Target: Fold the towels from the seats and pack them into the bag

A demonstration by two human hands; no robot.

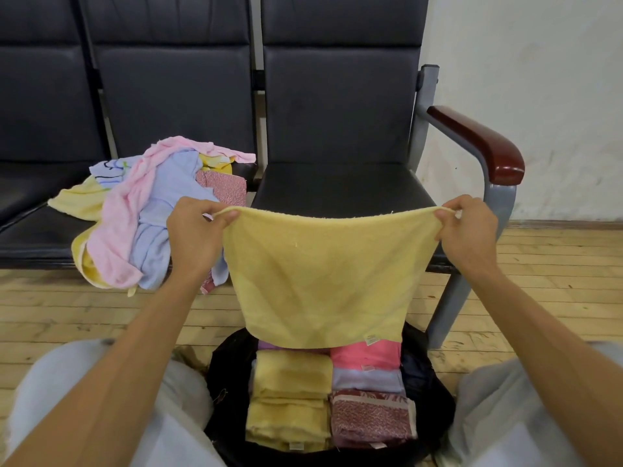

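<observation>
Folded towels [290, 399] already fill the black bag [229, 365] nearest, between the knees. Above it the left hand [195, 230] and right hand [468, 230] each pinch a top corner of a yellow towel [320, 271], which hangs spread out. Folding looks about to start, so the corners should meet next. Unfolded towels [141, 214] wait on the far-left seat [40, 244] (sewn tags unreadable).

Dark padded seats [337, 123], plank floor [556, 281], whitish wall [539, 79].

Yellow towel [320, 274], black bag [229, 362], dark seats [340, 183]
</observation>
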